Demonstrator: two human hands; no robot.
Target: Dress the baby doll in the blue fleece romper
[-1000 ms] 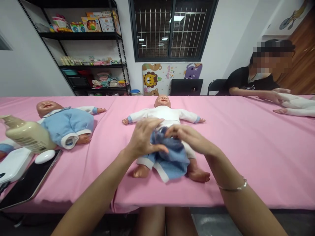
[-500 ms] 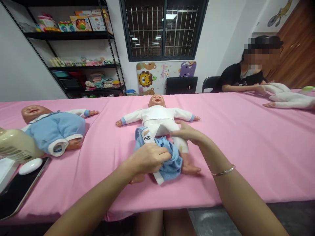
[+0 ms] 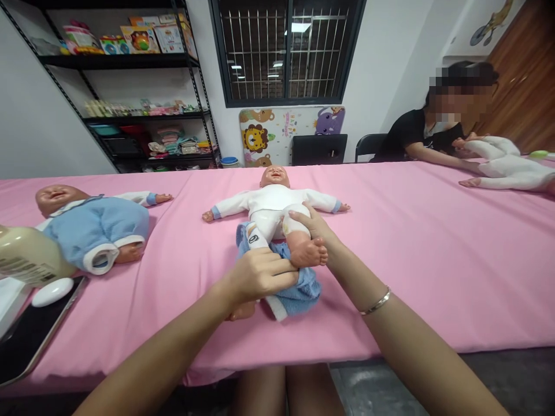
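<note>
- Head view: at the centre of the frame, the baby doll (image 3: 272,199) lies face up on my pink-covered counter (image 3: 411,260).
- My left hand (image 3: 262,276) is closed on the blue terry garment (image 3: 306,294), bunched at the doll's legs, lower centre.
- My right hand (image 3: 315,226) grips the doll's raised, bent leg.
- Left of the frame, a second doll (image 3: 102,222) in blue lies beside a pump bottle (image 3: 32,254).

Looks like a childcare training room, with baby dolls (image 3: 272,200) on pink cloth (image 3: 411,248), toy boxes (image 3: 141,39) on shelves (image 3: 121,62), a cartoon-animal board (image 3: 284,123)
</note>
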